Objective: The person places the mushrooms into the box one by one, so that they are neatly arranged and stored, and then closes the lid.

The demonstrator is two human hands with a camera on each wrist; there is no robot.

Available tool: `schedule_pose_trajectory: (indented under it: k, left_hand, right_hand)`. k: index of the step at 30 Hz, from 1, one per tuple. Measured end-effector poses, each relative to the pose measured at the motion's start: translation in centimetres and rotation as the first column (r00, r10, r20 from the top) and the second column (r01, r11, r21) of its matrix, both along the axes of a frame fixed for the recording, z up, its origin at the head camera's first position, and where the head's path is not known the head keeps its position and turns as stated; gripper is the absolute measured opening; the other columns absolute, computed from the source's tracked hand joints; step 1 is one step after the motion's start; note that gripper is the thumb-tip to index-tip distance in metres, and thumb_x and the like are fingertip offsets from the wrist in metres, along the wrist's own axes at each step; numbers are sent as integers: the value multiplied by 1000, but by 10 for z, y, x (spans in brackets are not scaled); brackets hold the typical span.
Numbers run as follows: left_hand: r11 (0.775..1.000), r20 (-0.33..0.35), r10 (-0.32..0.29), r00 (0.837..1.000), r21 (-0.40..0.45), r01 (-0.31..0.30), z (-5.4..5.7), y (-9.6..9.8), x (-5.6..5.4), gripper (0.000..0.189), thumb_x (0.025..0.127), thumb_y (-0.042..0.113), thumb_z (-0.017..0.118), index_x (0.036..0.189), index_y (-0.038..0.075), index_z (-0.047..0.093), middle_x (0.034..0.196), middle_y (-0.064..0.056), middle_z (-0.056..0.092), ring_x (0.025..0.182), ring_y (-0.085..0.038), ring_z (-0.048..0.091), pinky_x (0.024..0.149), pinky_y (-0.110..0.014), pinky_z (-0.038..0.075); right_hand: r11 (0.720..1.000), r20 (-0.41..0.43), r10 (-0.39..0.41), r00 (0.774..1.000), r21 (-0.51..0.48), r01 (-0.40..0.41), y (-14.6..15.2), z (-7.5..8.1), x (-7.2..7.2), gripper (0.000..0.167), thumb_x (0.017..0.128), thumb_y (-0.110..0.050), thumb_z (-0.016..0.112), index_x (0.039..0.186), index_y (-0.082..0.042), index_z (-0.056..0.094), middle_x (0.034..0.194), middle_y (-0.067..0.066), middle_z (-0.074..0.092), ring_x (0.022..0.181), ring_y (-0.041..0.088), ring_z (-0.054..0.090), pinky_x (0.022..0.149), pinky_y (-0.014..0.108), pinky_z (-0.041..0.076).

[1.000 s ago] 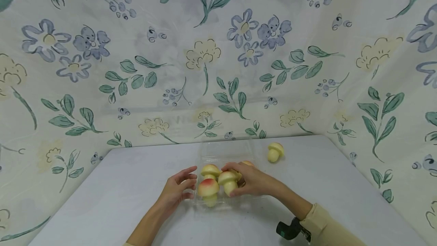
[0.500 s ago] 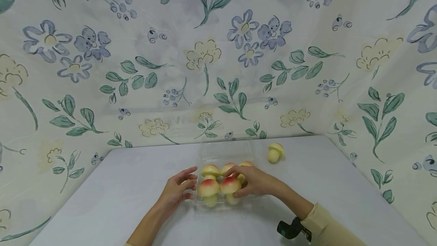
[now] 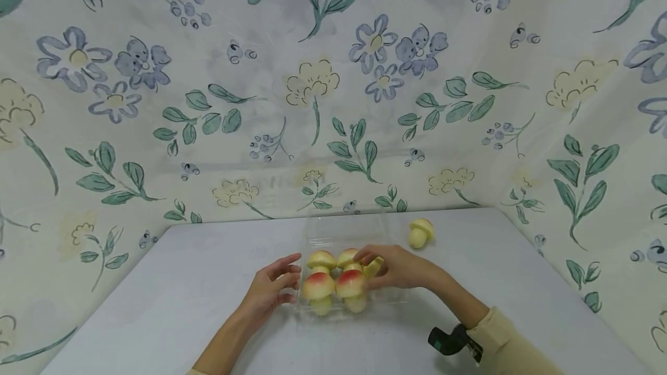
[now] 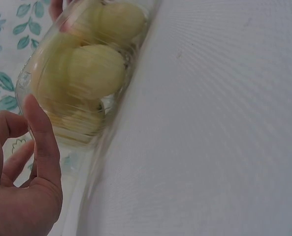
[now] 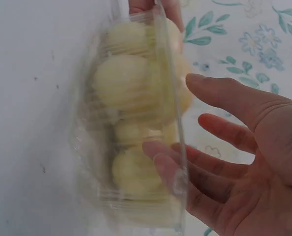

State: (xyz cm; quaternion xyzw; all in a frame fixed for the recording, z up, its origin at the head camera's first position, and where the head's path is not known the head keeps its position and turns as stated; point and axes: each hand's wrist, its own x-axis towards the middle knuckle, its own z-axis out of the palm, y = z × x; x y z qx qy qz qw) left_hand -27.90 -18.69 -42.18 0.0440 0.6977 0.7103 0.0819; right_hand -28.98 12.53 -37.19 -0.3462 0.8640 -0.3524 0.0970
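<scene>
A clear plastic box (image 3: 312,242) stands on the table, holding several yellow mushroom-shaped pieces with red-tinged caps. Two of them, a front left mushroom (image 3: 318,287) and a front right mushroom (image 3: 351,283), show their caps and stems; others sit behind, one partly covered by my right hand. At the box's left wall is my left hand (image 3: 271,285), its loosely bent fingers (image 4: 45,142) right at the clear side. My right hand (image 3: 403,268) hovers over the box's right part, fingers spread beside the front right mushroom and gripping nothing; its thumb (image 5: 219,91) lies close to a cap.
One more mushroom (image 3: 420,233) rests on the table behind and right of the box. The box's clear lid (image 3: 344,227) stands raised at the back. Floral cloth (image 3: 312,85) hangs behind the white table (image 3: 198,282). A dark device (image 3: 448,340) is strapped at the right wrist.
The front right mushroom, earlier tilted in my right hand's fingers, now rests in the box beside the front left one. My right hand has let go and shifted right; the left has stayed.
</scene>
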Motion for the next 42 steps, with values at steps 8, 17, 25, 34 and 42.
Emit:
schedule_pose_trajectory:
  k: [8, 17, 25, 34, 42]
  left_hand:
    - [1000, 0, 11, 1000, 1, -11, 2, 1, -1, 55, 94, 8, 61, 146, 5, 43, 105, 1, 56, 78, -11, 57, 57, -20, 53]
    - [1000, 14, 20, 1000, -1, -20, 1, 2, 0, 54, 94, 7, 61, 146, 7, 45, 105, 0, 57, 80, -12, 56, 58, -20, 52]
    - [1000, 19, 27, 999, -3, -27, 2, 2, 1, 54, 94, 7, 61, 146, 7, 45, 106, 0, 56, 79, -12, 56, 58, -20, 52]
    - [1000, 20, 26, 999, -10, -26, 3, 2, 1, 53, 94, 6, 61, 145, 7, 46, 107, 0, 56, 80, -12, 57, 59, -20, 53]
    - [999, 25, 32, 999, -17, -31, 2, 3, 0, 52, 95, 6, 60, 145, 8, 46, 106, -1, 56, 80, -14, 56, 58, -21, 53]
  right_hand:
    - [997, -35, -70, 997, -33, 69, 17, 11, -7, 45, 91, -34, 70, 128, -11, 59, 121, 14, 66, 96, 21, 69, 80, 29, 58]
    - [984, -87, -164, 983, -86, 156, 32, 22, -11, 44, 91, -34, 70, 127, -13, 59, 125, 19, 63, 93, 24, 72, 68, 30, 59]
    - [944, -87, -321, 943, -105, 312, 46, 19, -22, 48, 90, -30, 71, 132, -11, 56, 131, 19, 60, 89, 20, 71, 67, 28, 58]
    - [901, -113, -432, 895, -100, 422, 63, 5, -36, 48, 91, -29, 70, 132, -10, 55, 132, 24, 58, 96, 28, 68, 70, 31, 59]
    - [880, -161, -475, 865, -91, 467, 76, -5, -46, 51, 92, -28, 69, 135, -5, 52, 132, 28, 56, 97, 34, 67, 70, 34, 58]
